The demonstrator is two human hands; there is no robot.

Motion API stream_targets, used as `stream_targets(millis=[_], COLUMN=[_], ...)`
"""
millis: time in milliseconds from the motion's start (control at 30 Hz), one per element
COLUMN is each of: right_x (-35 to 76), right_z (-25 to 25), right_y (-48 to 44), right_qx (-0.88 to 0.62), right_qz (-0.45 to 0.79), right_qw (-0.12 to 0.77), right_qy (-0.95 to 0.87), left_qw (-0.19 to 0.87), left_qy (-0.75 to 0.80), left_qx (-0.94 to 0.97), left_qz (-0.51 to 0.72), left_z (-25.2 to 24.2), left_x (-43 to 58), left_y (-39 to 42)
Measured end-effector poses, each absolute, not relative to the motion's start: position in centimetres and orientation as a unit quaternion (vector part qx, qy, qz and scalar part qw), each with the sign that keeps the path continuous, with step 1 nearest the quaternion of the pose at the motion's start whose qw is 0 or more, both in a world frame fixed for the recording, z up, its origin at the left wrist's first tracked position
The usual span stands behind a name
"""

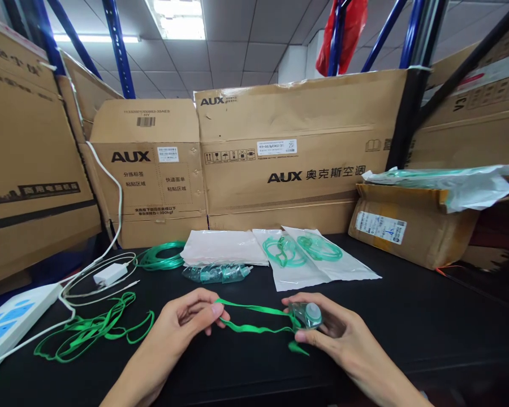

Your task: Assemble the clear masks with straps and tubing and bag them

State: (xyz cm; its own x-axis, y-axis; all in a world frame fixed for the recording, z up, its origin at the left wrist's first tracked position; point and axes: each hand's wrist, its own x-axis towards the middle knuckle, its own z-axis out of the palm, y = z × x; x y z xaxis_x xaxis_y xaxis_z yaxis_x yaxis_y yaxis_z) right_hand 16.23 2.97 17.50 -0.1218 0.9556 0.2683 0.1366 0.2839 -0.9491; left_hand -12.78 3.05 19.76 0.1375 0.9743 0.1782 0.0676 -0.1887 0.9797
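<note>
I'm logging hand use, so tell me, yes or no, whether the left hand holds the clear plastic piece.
No; the right hand holds the clear plastic piece, while the left hand pinches the green strap.

Place: I'm in what looks like a warehouse or storeroom | Signs: blue perforated metal rack posts [119, 51], big brown printed cardboard boxes [246, 127] around me | Overhead: pale square-panelled ceiling [229, 56]
</note>
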Motion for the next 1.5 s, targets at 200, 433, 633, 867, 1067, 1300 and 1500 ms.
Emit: stream_targets(millis=[200,433,633,867,1067,1300,1500], right_x=[16.2,16.0,16.1,16.4,16.2,16.2,16.3], right_z=[17.2,17.0,16.8,16.5,16.8,17.2,17.1], right_y=[2.9,2.8,2.9,2.8,2.9,2.7,2.7], right_qx=[-0.435,-0.443,-0.445,-0.434,-0.437,-0.435,-0.429], right_qz=[0.409,0.431,0.411,0.412,0.421,0.421,0.42], right_qw=[0.505,0.5,0.499,0.494,0.487,0.485,0.481], right_qy=[-0.623,-0.606,-0.62,-0.631,-0.628,-0.631,-0.64], left_qw=[0.581,0.705,0.737,0.718,0.61,0.325,0.202], left_qy=[0.399,0.334,0.248,0.263,0.381,0.496,0.585], left_qx=[0.485,0.355,0.369,0.436,0.483,0.592,0.701], left_qz=[0.517,0.515,0.51,0.474,0.5,0.545,0.355], left_z=[20.1,19.4,20.3,19.3,19.6,18.8,18.5], left_x=[-12.2,-12.0,-11.7,-12.7,-11.7,-12.7,-14.2], left_y=[2.3,1.7,1.1,1.7,1.7,3.2,4.1])
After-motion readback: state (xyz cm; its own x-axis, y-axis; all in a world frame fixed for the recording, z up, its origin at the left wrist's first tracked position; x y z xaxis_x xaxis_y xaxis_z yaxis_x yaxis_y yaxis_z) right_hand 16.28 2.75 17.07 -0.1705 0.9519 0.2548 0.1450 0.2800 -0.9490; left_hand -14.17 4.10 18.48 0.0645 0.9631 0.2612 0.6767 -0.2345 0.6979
